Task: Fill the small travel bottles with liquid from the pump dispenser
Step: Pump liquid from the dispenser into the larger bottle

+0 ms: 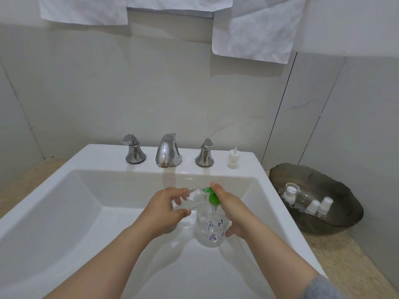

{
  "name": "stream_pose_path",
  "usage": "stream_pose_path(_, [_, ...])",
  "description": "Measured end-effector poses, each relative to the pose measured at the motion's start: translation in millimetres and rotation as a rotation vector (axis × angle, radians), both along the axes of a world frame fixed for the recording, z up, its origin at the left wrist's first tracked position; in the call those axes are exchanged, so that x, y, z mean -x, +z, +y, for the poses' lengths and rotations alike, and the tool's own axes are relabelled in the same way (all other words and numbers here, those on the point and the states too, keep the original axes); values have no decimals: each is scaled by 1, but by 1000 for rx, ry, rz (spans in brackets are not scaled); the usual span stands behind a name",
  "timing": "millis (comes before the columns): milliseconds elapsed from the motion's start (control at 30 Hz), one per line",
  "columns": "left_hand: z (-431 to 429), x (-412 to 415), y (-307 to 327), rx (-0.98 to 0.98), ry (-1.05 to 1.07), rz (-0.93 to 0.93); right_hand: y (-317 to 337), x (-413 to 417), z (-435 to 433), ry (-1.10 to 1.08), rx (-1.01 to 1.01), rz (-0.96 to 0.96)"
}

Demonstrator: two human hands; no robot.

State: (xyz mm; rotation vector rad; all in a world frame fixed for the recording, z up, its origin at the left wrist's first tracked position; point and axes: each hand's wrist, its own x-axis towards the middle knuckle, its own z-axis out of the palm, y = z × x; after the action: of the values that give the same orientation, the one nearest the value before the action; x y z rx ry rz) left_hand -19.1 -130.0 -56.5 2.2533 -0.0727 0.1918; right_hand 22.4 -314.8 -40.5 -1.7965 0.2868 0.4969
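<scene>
Over the white sink basin [64, 201], my right hand [232, 212] grips a clear pump dispenser [210, 233] with purple writing, and its forefinger rests on the green pump head [210, 195]. My left hand [166, 208] holds a small clear travel bottle [195, 195], tilted, with its mouth at the green nozzle. Two or three more small bottles with white caps [319, 207] lie in a dark glass dish [336, 221] at the right. A white cap with a tube [232, 159] stands on the sink's back ledge.
A chrome tap [168, 153] with a handle on each side [133, 152] [204, 153] stands at the back of the sink. White towels [257, 29] hang on the wall above. A beige counter [345, 262] runs along the right of the sink.
</scene>
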Motion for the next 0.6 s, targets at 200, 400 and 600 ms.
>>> stream_pose_path(200, [2, -1, 4, 33, 7, -18, -3, -4, 1, 0, -8, 17])
stream_pose_path(400, [2, -1, 5, 42, -4, -23, -3, -7, 1, 1, -19, 43])
stream_pose_path(600, [1, 1, 6, 35, -3, -30, -1, -4, 2, 1, -9, 39])
